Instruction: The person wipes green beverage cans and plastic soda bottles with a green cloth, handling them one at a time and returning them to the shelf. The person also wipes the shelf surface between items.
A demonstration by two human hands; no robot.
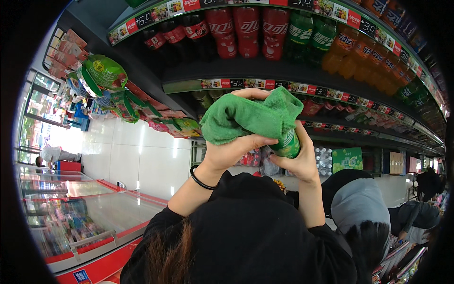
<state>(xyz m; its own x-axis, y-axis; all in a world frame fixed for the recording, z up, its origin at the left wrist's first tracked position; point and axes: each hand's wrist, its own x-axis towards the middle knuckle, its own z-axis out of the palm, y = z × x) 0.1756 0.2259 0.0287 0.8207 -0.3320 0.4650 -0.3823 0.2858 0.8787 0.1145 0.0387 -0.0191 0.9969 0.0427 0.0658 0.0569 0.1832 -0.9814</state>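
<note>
A green cloth (244, 115) lies bunched in my left hand (234, 149), its fingers partly hidden behind the fabric. The cloth is pressed against the upper part of a green can or bottle (289, 143); which of the two it is, the cover leaves unclear. My right hand (301, 159) grips that green container, thumb and fingers on opposite sides of it. Both hands are raised in front of the drink shelves, close together. A black band is around my left wrist.
Shelves (212, 69) hold red-labelled bottles (247, 32), green bottles (299, 33) and orange soda bottles (354, 56). Snack bags (106, 72) hang at the left. A red-edged chest freezer (103, 213) stands lower left. People are close by at the right; wrapped drink packs (322, 159) sit beneath the shelves.
</note>
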